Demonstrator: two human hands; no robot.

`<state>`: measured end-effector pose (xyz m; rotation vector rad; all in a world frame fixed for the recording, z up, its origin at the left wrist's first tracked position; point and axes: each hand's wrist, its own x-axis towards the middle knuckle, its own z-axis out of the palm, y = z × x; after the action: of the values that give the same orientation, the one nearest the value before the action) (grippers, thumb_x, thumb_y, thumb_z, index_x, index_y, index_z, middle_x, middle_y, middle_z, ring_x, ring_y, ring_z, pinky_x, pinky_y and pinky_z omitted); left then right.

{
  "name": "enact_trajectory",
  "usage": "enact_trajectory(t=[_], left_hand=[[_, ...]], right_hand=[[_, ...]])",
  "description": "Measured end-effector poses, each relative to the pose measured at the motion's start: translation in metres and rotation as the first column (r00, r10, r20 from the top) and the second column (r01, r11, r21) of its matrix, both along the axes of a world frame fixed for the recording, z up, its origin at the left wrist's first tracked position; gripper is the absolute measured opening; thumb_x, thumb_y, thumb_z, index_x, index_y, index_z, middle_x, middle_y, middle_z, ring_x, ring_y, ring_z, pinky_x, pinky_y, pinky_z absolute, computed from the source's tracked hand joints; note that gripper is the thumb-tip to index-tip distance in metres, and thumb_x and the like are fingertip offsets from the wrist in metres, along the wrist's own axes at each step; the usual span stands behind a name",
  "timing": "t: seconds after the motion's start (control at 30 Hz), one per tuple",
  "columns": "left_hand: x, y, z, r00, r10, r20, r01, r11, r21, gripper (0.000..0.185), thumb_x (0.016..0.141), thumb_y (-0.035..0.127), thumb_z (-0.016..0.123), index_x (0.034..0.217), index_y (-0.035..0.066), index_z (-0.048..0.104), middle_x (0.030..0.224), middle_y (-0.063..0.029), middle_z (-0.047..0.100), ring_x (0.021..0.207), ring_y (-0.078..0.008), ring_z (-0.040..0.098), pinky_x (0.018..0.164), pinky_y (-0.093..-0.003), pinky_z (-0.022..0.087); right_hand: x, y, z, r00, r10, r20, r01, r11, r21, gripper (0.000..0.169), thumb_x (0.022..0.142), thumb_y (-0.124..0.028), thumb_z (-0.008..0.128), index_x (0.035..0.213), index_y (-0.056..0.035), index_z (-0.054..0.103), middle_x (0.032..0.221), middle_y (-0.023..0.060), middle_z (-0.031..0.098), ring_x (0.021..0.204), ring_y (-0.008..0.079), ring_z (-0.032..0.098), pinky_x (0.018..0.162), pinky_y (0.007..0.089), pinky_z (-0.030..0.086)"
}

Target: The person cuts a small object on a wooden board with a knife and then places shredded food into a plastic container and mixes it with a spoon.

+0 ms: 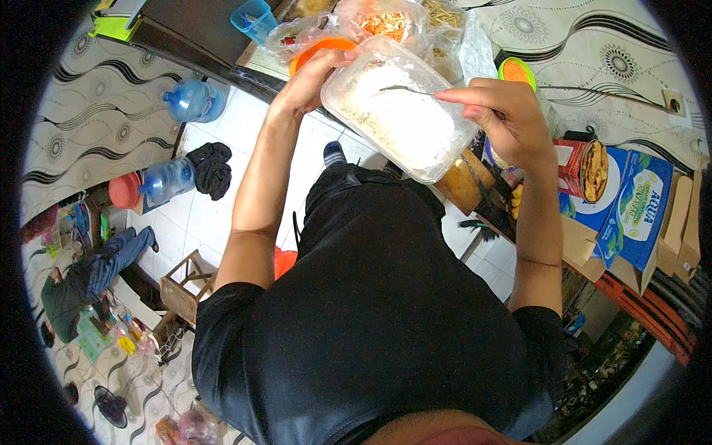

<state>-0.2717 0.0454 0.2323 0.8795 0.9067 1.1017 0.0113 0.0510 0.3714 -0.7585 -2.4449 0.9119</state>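
My left hand (315, 78) grips the upper left rim of a clear rectangular plastic container (361, 130), with the thumb over the edge. White powder, likely flour, fills much of it (406, 119), with yellowish bits along one side. From the right, my right hand (500, 117) pinches the handle of a metal spoon (409, 89), whose other end rests in or just over the powder. Behind the container lie an orange bowl (317, 50), partly hidden, and a plastic bag of shredded orange food (386, 25).
A blue plastic cup (253, 21) stands at the counter's upper left. To the right are a green bowl with orange contents (517, 71), a red tin of food (581, 169) and a blue carton (637, 206). Water bottles (194, 101) and a wooden stool (186, 286) are at left; another person (94, 278) is beyond.
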Motion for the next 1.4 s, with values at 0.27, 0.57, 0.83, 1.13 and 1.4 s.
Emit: enact_trajectory(t=[0.27,0.57,0.83,1.13,1.4], left_hand=[[0.0,-0.013,-0.007,0.999,0.047,-0.006,-0.047,0.999,0.011,0.052,0.09,0.035,0.057,0.117,-0.009,0.058,0.106,-0.0162,0.065,0.09,-0.0177,0.066,0.075,-0.029,0.054],[0.015,-0.044,-0.07,0.958,0.181,0.223,-0.154,0.979,-0.133,0.059,0.089,0.037,0.057,0.126,-0.008,0.053,0.119,-0.0155,0.063,0.107,-0.0226,0.064,0.094,-0.0346,0.051],[0.047,-0.096,-0.119,0.982,0.063,0.176,-0.002,0.946,-0.325,0.074,0.083,0.036,0.062,0.143,0.002,0.035,0.137,-0.014,0.052,0.121,-0.0259,0.056,0.097,-0.0433,0.05],[0.061,-0.101,-0.157,0.965,0.155,0.213,-0.054,0.908,-0.416,0.067,0.081,0.006,0.052,0.144,0.004,0.031,0.137,-0.0161,0.049,0.122,-0.0288,0.054,0.1,-0.0479,0.047],[0.042,-0.075,-0.133,0.969,0.168,0.182,-0.1,0.938,-0.332,0.073,0.076,0.014,0.059,0.144,0.003,0.033,0.138,-0.0147,0.049,0.126,-0.0292,0.05,0.101,-0.0493,0.044]], right_hand=[[0.014,-0.012,-0.013,0.984,0.062,0.17,-0.076,0.994,0.079,0.026,0.086,-0.014,0.062,0.111,-0.0091,0.069,0.079,0.0123,0.063,0.071,0.0315,0.059,0.065,0.0383,0.046],[0.041,-0.038,-0.036,0.999,-0.026,0.026,0.029,0.995,-0.093,0.021,0.086,-0.007,0.063,0.105,-0.0034,0.07,0.08,0.0151,0.066,0.071,0.0294,0.062,0.066,0.0367,0.049],[0.032,-0.065,-0.114,0.954,-0.298,-0.041,0.291,0.947,-0.135,0.022,0.088,-0.003,0.062,0.109,-0.0022,0.069,0.085,0.0157,0.066,0.072,0.0271,0.065,0.065,0.0337,0.051],[0.042,-0.082,-0.178,0.969,-0.18,0.168,0.227,0.919,-0.322,0.044,0.086,-0.024,0.069,0.127,-0.0092,0.062,0.099,0.0144,0.067,0.079,0.0221,0.064,0.074,0.0355,0.051],[0.08,0.037,-0.182,0.812,-0.583,-0.028,0.416,0.613,-0.672,0.022,0.092,-0.001,0.051,0.11,-0.0009,0.065,0.094,0.0032,0.068,0.078,0.0084,0.06,0.068,0.0234,0.049]])
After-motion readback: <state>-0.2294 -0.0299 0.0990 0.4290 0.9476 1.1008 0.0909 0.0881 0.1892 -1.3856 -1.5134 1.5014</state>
